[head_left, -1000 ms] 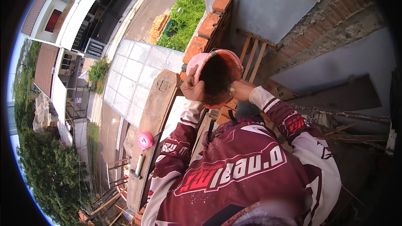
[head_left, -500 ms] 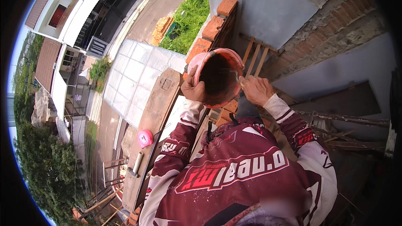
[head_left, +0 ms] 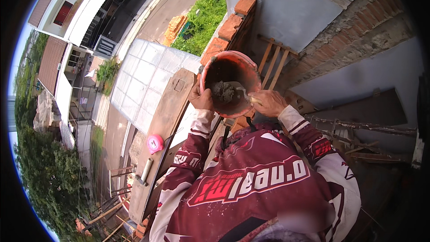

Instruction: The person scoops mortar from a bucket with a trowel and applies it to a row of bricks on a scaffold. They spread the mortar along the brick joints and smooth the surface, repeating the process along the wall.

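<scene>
Row of orange bricks (head_left: 229, 28) with a pinkish-red bucket (head_left: 245, 68) just beside its near end, round mouth tilted toward the wearer, inner wall smeared dull grey-brown, rim scuffed. Inside the mouth, 1 trowel (head_left: 238, 85), metal neck bent, pale handle wrapped by the right hand (head_left: 270, 102); left hand (head_left: 201, 98) clenched on the bucket's left rim. On the blade, 1 clump of grey mortar (head_left: 221, 92), lumpy, damp-looking.
</scene>
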Demonstrator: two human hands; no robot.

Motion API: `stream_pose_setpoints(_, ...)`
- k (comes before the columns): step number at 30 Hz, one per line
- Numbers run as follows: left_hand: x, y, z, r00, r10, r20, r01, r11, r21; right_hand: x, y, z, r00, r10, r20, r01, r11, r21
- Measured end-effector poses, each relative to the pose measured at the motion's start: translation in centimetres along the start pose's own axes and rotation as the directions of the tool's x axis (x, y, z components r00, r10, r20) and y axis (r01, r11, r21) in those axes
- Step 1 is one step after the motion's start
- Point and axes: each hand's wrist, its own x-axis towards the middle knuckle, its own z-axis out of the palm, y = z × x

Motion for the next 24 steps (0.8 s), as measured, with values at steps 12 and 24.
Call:
stream_pose_setpoints(12,-2.5,3.3,2.6,0.966,0.194,0.171,-0.168,0.974,-0.153,3.2,-1.0,-0.9,0.86,0.307,0.406,-0.343,0.939,0.016)
stream_pose_setpoints(24,-2.0,1.0,0.0,0.995,0.089,-0.036,-0.092,0.989,-0.117,1.3,-2.4,-4.0,0.987,-0.147,0.068,0.163,0.89,-0.427)
